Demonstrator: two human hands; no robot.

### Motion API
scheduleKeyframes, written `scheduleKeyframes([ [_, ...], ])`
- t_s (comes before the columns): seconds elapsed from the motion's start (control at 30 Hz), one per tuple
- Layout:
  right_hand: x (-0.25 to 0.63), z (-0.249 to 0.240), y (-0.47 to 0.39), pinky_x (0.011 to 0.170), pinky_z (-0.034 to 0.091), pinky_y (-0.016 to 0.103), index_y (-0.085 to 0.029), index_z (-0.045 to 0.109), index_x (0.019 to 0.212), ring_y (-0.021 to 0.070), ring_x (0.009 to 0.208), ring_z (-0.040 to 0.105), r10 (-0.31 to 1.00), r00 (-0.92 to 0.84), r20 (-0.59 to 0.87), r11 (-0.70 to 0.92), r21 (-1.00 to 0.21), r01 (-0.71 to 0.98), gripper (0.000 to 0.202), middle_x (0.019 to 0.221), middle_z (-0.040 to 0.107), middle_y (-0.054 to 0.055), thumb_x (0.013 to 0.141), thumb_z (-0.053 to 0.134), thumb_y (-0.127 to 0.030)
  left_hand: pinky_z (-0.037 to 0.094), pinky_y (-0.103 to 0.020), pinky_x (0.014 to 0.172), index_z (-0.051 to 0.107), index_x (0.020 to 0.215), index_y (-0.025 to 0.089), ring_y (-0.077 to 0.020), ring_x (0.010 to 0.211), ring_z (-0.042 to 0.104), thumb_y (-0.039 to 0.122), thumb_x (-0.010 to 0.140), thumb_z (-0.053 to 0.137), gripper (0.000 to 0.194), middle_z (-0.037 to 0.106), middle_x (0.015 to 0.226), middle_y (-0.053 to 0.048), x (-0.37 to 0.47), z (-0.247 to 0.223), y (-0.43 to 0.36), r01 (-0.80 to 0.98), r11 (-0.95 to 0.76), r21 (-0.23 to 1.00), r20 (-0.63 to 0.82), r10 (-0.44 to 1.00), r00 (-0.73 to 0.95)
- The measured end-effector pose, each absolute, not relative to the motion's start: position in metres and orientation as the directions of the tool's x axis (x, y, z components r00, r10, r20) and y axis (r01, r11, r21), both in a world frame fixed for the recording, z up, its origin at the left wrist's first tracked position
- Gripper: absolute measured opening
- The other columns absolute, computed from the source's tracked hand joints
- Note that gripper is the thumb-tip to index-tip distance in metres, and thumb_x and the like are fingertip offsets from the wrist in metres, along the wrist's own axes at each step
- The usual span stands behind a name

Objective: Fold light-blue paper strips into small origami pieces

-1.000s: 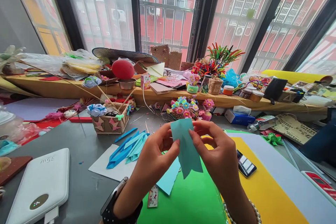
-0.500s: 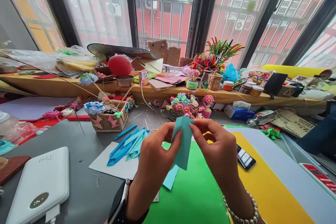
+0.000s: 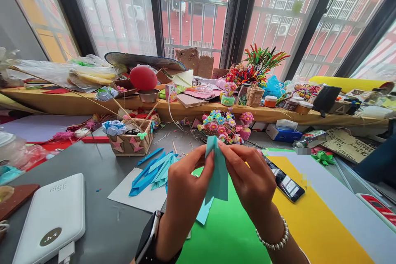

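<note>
A folded light-blue sheet of paper point(image 3: 219, 177) is held upright over the green sheet point(image 3: 225, 231). My left hand point(image 3: 188, 177) pinches its left side near the top, thumb in front. At the top right edge, my right hand point(image 3: 249, 173) touches the paper with its fingertips, the fingers close together. Below the hands another light-blue piece of paper point(image 3: 204, 211) lies on the green sheet. Left of my left hand, several folded blue paper strips point(image 3: 153, 173) rest on a white sheet point(image 3: 123, 196).
A white power bank point(image 3: 51, 214) with a cable lies at the left. Behind stand a cardboard basket point(image 3: 131, 144) and yarn flowers point(image 3: 219, 123). At the right, a phone point(image 3: 286, 181) rests on yellow paper point(image 3: 321, 222). A cluttered shelf point(image 3: 198, 109) runs below the window.
My right hand's fingers have shifted inward along the paper's top edge. The paper has turned slightly, its lower end swinging right. More of the phone shows.
</note>
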State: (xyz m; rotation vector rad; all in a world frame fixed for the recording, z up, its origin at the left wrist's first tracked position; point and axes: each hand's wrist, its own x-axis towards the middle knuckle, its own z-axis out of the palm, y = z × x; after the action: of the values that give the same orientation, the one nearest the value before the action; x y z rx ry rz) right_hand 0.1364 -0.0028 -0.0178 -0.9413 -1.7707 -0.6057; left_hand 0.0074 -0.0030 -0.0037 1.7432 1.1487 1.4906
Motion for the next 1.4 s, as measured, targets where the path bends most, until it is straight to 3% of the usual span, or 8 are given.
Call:
scheduleKeyframes([
  [0.33, 0.1395, -0.0206, -0.0034, 0.080, 0.048, 0.031, -0.017, 0.052, 0.116, 0.0185, 0.090, 0.058, 0.291, -0.249, 0.924, 0.669, -0.011, 0.743, 0.040, 0.097, 0.065, 0.009, 0.078, 0.053, -0.003, 0.050, -0.019, 0.063, 0.063, 0.085, 0.019, -0.0144, 0.072, 0.064, 0.025, 0.069, 0.064, 0.018, 0.070, 0.082, 0.000, 0.0073, 0.0011, -0.0026, -0.151, -0.296, 0.943, 0.298, 0.955, -0.008],
  [0.5, 0.1401, -0.0216, -0.0027, 0.080, 0.048, 0.032, -0.017, 0.051, 0.117, 0.0189, 0.090, 0.058, 0.299, -0.301, 0.905, 0.655, 0.035, 0.755, 0.039, 0.097, 0.065, 0.009, 0.079, 0.052, -0.005, 0.048, -0.017, 0.053, 0.055, 0.095, 0.018, -0.0126, 0.064, 0.063, 0.026, 0.068, 0.066, 0.030, 0.069, 0.076, 0.000, 0.0081, 0.0043, -0.0020, -0.276, -0.211, 0.938, 0.208, 0.977, -0.040],
  [0.87, 0.1396, -0.0211, -0.0005, 0.080, 0.049, 0.031, -0.010, 0.057, 0.109, 0.0192, 0.093, 0.057, 0.310, -0.363, 0.879, 0.635, 0.093, 0.767, 0.029, 0.099, 0.064, 0.012, 0.080, 0.052, -0.005, 0.047, -0.017, 0.047, 0.051, 0.100, 0.018, -0.0114, 0.055, 0.061, 0.024, 0.066, 0.068, 0.038, 0.066, 0.065, 0.002, 0.0037, 0.0063, -0.0007, -0.331, -0.162, 0.930, 0.166, 0.986, -0.017],
  [1.23, 0.1373, -0.0230, 0.0007, 0.076, 0.050, 0.033, -0.012, 0.058, 0.109, 0.0210, 0.086, 0.059, 0.287, -0.381, 0.879, 0.608, 0.141, 0.782, 0.030, 0.098, 0.065, 0.011, 0.079, 0.053, -0.008, 0.045, -0.016, 0.042, 0.049, 0.101, 0.019, -0.0104, 0.048, 0.059, 0.025, 0.064, 0.069, 0.042, 0.065, 0.058, 0.003, 0.0034, 0.0043, 0.0019, -0.291, -0.172, 0.941, 0.163, 0.985, -0.057],
  [1.33, 0.1367, -0.0198, 0.0012, 0.075, 0.050, 0.032, -0.014, 0.061, 0.103, 0.0193, 0.084, 0.059, 0.294, -0.332, 0.896, 0.644, 0.071, 0.762, 0.027, 0.094, 0.066, 0.010, 0.078, 0.055, -0.007, 0.046, -0.016, 0.043, 0.049, 0.101, 0.019, -0.0102, 0.049, 0.060, 0.024, 0.064, 0.069, 0.043, 0.065, 0.059, 0.004, 0.0023, 0.0042, 0.0025, -0.283, -0.183, 0.941, 0.175, 0.983, -0.053],
  [1.4, 0.1359, -0.0155, 0.0012, 0.074, 0.050, 0.030, -0.015, 0.064, 0.094, 0.0173, 0.081, 0.060, 0.328, -0.223, 0.918, 0.692, -0.073, 0.718, 0.020, 0.088, 0.067, 0.009, 0.076, 0.058, -0.009, 0.047, -0.016, 0.045, 0.049, 0.100, 0.019, -0.0096, 0.048, 0.060, 0.024, 0.064, 0.069, 0.041, 0.066, 0.059, 0.004, 0.0023, 0.0052, 0.0025, -0.289, -0.184, 0.940, 0.181, 0.983, -0.038],
])
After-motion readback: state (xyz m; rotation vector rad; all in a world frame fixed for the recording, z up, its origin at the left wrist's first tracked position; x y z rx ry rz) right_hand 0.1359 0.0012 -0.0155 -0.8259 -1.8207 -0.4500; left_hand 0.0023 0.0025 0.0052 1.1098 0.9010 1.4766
